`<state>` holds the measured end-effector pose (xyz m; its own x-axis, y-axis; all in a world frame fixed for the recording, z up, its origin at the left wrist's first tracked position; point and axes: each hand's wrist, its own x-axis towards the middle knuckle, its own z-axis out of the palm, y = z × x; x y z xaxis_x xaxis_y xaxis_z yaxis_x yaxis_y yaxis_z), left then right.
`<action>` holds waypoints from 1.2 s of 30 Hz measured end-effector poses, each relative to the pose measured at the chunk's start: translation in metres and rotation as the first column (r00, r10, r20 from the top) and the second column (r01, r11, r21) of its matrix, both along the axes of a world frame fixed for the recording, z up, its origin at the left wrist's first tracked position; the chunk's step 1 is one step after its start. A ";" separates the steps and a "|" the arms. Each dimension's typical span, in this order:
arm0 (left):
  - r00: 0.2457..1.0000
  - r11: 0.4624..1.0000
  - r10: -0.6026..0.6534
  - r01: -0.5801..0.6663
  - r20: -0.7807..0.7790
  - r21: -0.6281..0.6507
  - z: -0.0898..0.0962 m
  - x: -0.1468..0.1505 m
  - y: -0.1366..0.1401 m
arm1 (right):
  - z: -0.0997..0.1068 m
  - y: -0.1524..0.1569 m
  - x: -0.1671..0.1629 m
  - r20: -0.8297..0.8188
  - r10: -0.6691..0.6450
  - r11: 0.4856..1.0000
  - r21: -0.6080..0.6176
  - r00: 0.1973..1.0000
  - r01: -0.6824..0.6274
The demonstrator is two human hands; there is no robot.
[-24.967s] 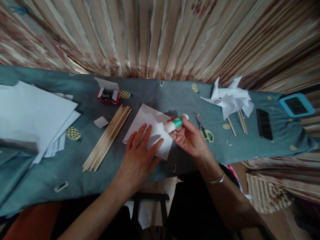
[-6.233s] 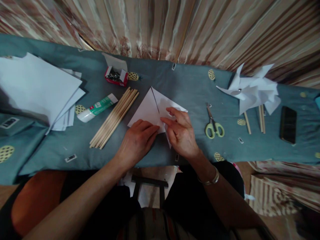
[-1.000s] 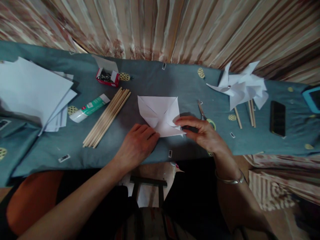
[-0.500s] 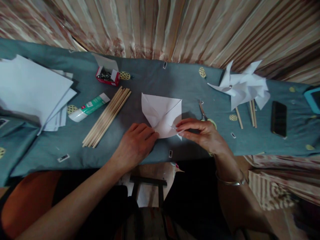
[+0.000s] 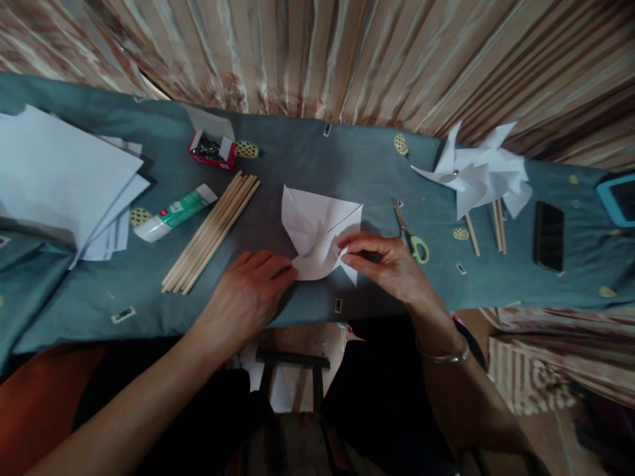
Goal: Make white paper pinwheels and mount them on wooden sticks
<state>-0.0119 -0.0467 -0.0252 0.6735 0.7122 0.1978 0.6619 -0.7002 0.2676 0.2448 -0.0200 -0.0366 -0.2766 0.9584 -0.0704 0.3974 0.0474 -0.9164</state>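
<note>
In front of me on the cloth lies a square sheet of white paper (image 5: 322, 218) with slits running in from its corners. My left hand (image 5: 255, 284) pinches the sheet's near left corner between thumb and fingers. On the near right side, my right hand (image 5: 380, 261) grips a cut corner of the paper and curls it inward. One pointed flap sticks out toward me below the right fingertips. A pair of scissors (image 5: 411, 237) with light green handles rests just beyond my right hand. Wooden sticks (image 5: 211, 235) lie in a bundle left of the paper.
Finished paper pinwheels (image 5: 479, 172) on sticks lie at the right, near a dark phone (image 5: 549, 236) and a blue-edged device (image 5: 618, 199). Leftward are a glue tube (image 5: 174, 213), a red box of small metal pieces (image 5: 213, 151) and stacked paper (image 5: 64, 178). A curtain (image 5: 317, 59) hangs behind.
My left hand has shifted left and toward me with the near corner. My right hand has moved slightly left, bending the paper further, and the scissors' handles are now uncovered.
</note>
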 end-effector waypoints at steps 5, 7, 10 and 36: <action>0.994 1.000 -0.009 0.006 0.108 0.028 0.001 0.013 -0.008 | -0.010 0.001 -0.007 0.017 -0.014 0.993 0.120 1.000 0.012; 0.984 0.999 -0.014 0.019 0.178 -0.026 -0.003 0.021 -0.013 | -0.011 0.001 -0.010 0.049 -0.013 0.985 0.172 0.999 0.004; 0.964 0.988 0.007 0.033 0.265 -0.148 -0.011 0.031 -0.017 | -0.010 0.001 -0.013 0.110 -0.014 0.974 0.226 0.994 -0.011; 0.938 0.966 0.119 -0.035 0.325 -0.255 -0.025 0.041 -0.013 | 0.002 -0.011 -0.021 0.463 -0.052 0.883 0.436 0.885 -0.177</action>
